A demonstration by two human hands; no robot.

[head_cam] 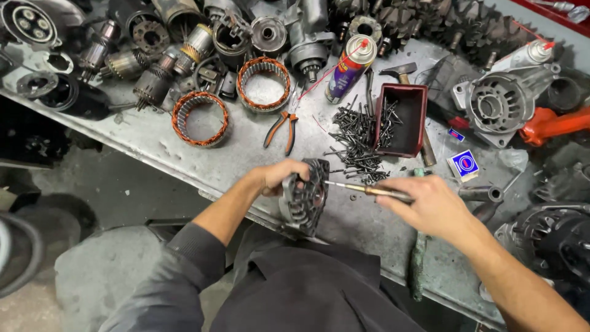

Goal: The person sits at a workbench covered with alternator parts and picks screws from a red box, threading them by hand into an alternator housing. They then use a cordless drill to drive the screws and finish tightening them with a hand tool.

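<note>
The step in hand looks like driving a fastener into the dark grey cast-metal alternator end housing (305, 195), which stands on edge at the near rim of the grey metal workbench (166, 144). To do it well, I judge the slim metal-shafted screwdriver (362, 189) should stay square to the housing face while the grip on the casting resists twisting. The left hand (278, 177) is clamped over the housing's top edge, at about ten o'clock from its centre. The right hand (430, 206) is closed around the screwdriver handle at three o'clock, its tip touching the housing. A heap of black screws (356, 138) lies at one o'clock, beside a dark red plastic tray (402, 117).
</note>
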